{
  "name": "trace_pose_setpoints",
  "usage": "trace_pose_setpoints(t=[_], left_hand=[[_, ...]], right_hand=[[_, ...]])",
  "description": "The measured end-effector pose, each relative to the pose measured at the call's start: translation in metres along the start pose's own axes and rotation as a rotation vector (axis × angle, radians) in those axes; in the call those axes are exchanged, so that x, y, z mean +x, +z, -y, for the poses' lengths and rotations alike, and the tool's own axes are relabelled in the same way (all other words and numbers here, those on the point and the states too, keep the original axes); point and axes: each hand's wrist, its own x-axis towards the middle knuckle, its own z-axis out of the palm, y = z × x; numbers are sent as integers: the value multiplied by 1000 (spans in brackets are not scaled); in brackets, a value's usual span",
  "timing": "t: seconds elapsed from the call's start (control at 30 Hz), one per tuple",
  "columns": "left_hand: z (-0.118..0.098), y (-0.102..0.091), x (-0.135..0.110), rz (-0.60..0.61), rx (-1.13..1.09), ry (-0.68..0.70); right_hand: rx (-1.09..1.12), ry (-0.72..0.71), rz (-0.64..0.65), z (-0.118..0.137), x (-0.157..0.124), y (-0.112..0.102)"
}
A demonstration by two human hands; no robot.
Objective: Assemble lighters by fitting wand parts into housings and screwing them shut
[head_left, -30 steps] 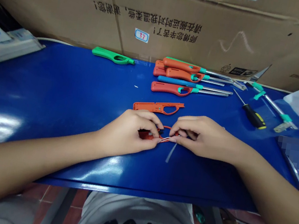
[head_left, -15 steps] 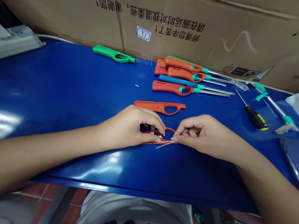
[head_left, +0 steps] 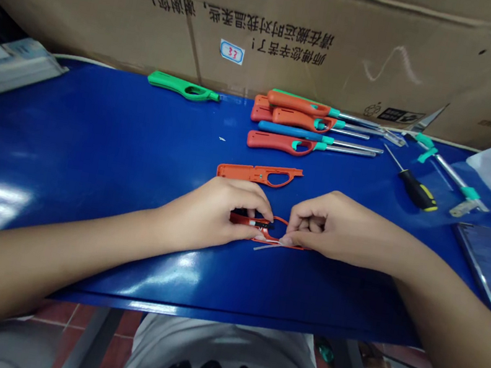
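My left hand [head_left: 225, 209] is closed on an orange lighter shell half [head_left: 270, 236], thumb at its near edge and fingers over the far side. Inside the shell sit a black and white part [head_left: 260, 225] and a bit of metal. My right hand [head_left: 330, 226] pinches a thin whitish tube [head_left: 265, 247] at the shell's near edge; the tube's free end points left. Fingers hide much of the shell. Just beyond my hands lies the other orange shell half [head_left: 234, 171], hollow side up, with its trigger loop to the right.
Several long-necked lighters [head_left: 280, 144] are piled at the back. A green lighter body [head_left: 180, 85] lies further left. To the right are a black-and-yellow screwdriver [head_left: 418, 191], a metal lighter neck with teal parts [head_left: 448, 171] and a phone-like device [head_left: 490, 269]. A cardboard box [head_left: 113, 17] walls the back.
The shell now lies flatter, and its near edge shows past my right fingertips. My right hand has shifted slightly downward with the tube. The black part inside shows more clearly.
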Motion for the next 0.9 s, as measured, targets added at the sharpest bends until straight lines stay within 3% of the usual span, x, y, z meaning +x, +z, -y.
trace_pose_setpoints(t=[0.3, 0.9], left_hand=[[5, -5, 1, 48, -60, -11], [3, -2, 0, 18, -18, 8]], right_hand=[[41, -19, 8, -6, 1, 1], [90, -27, 13, -8, 5, 2]])
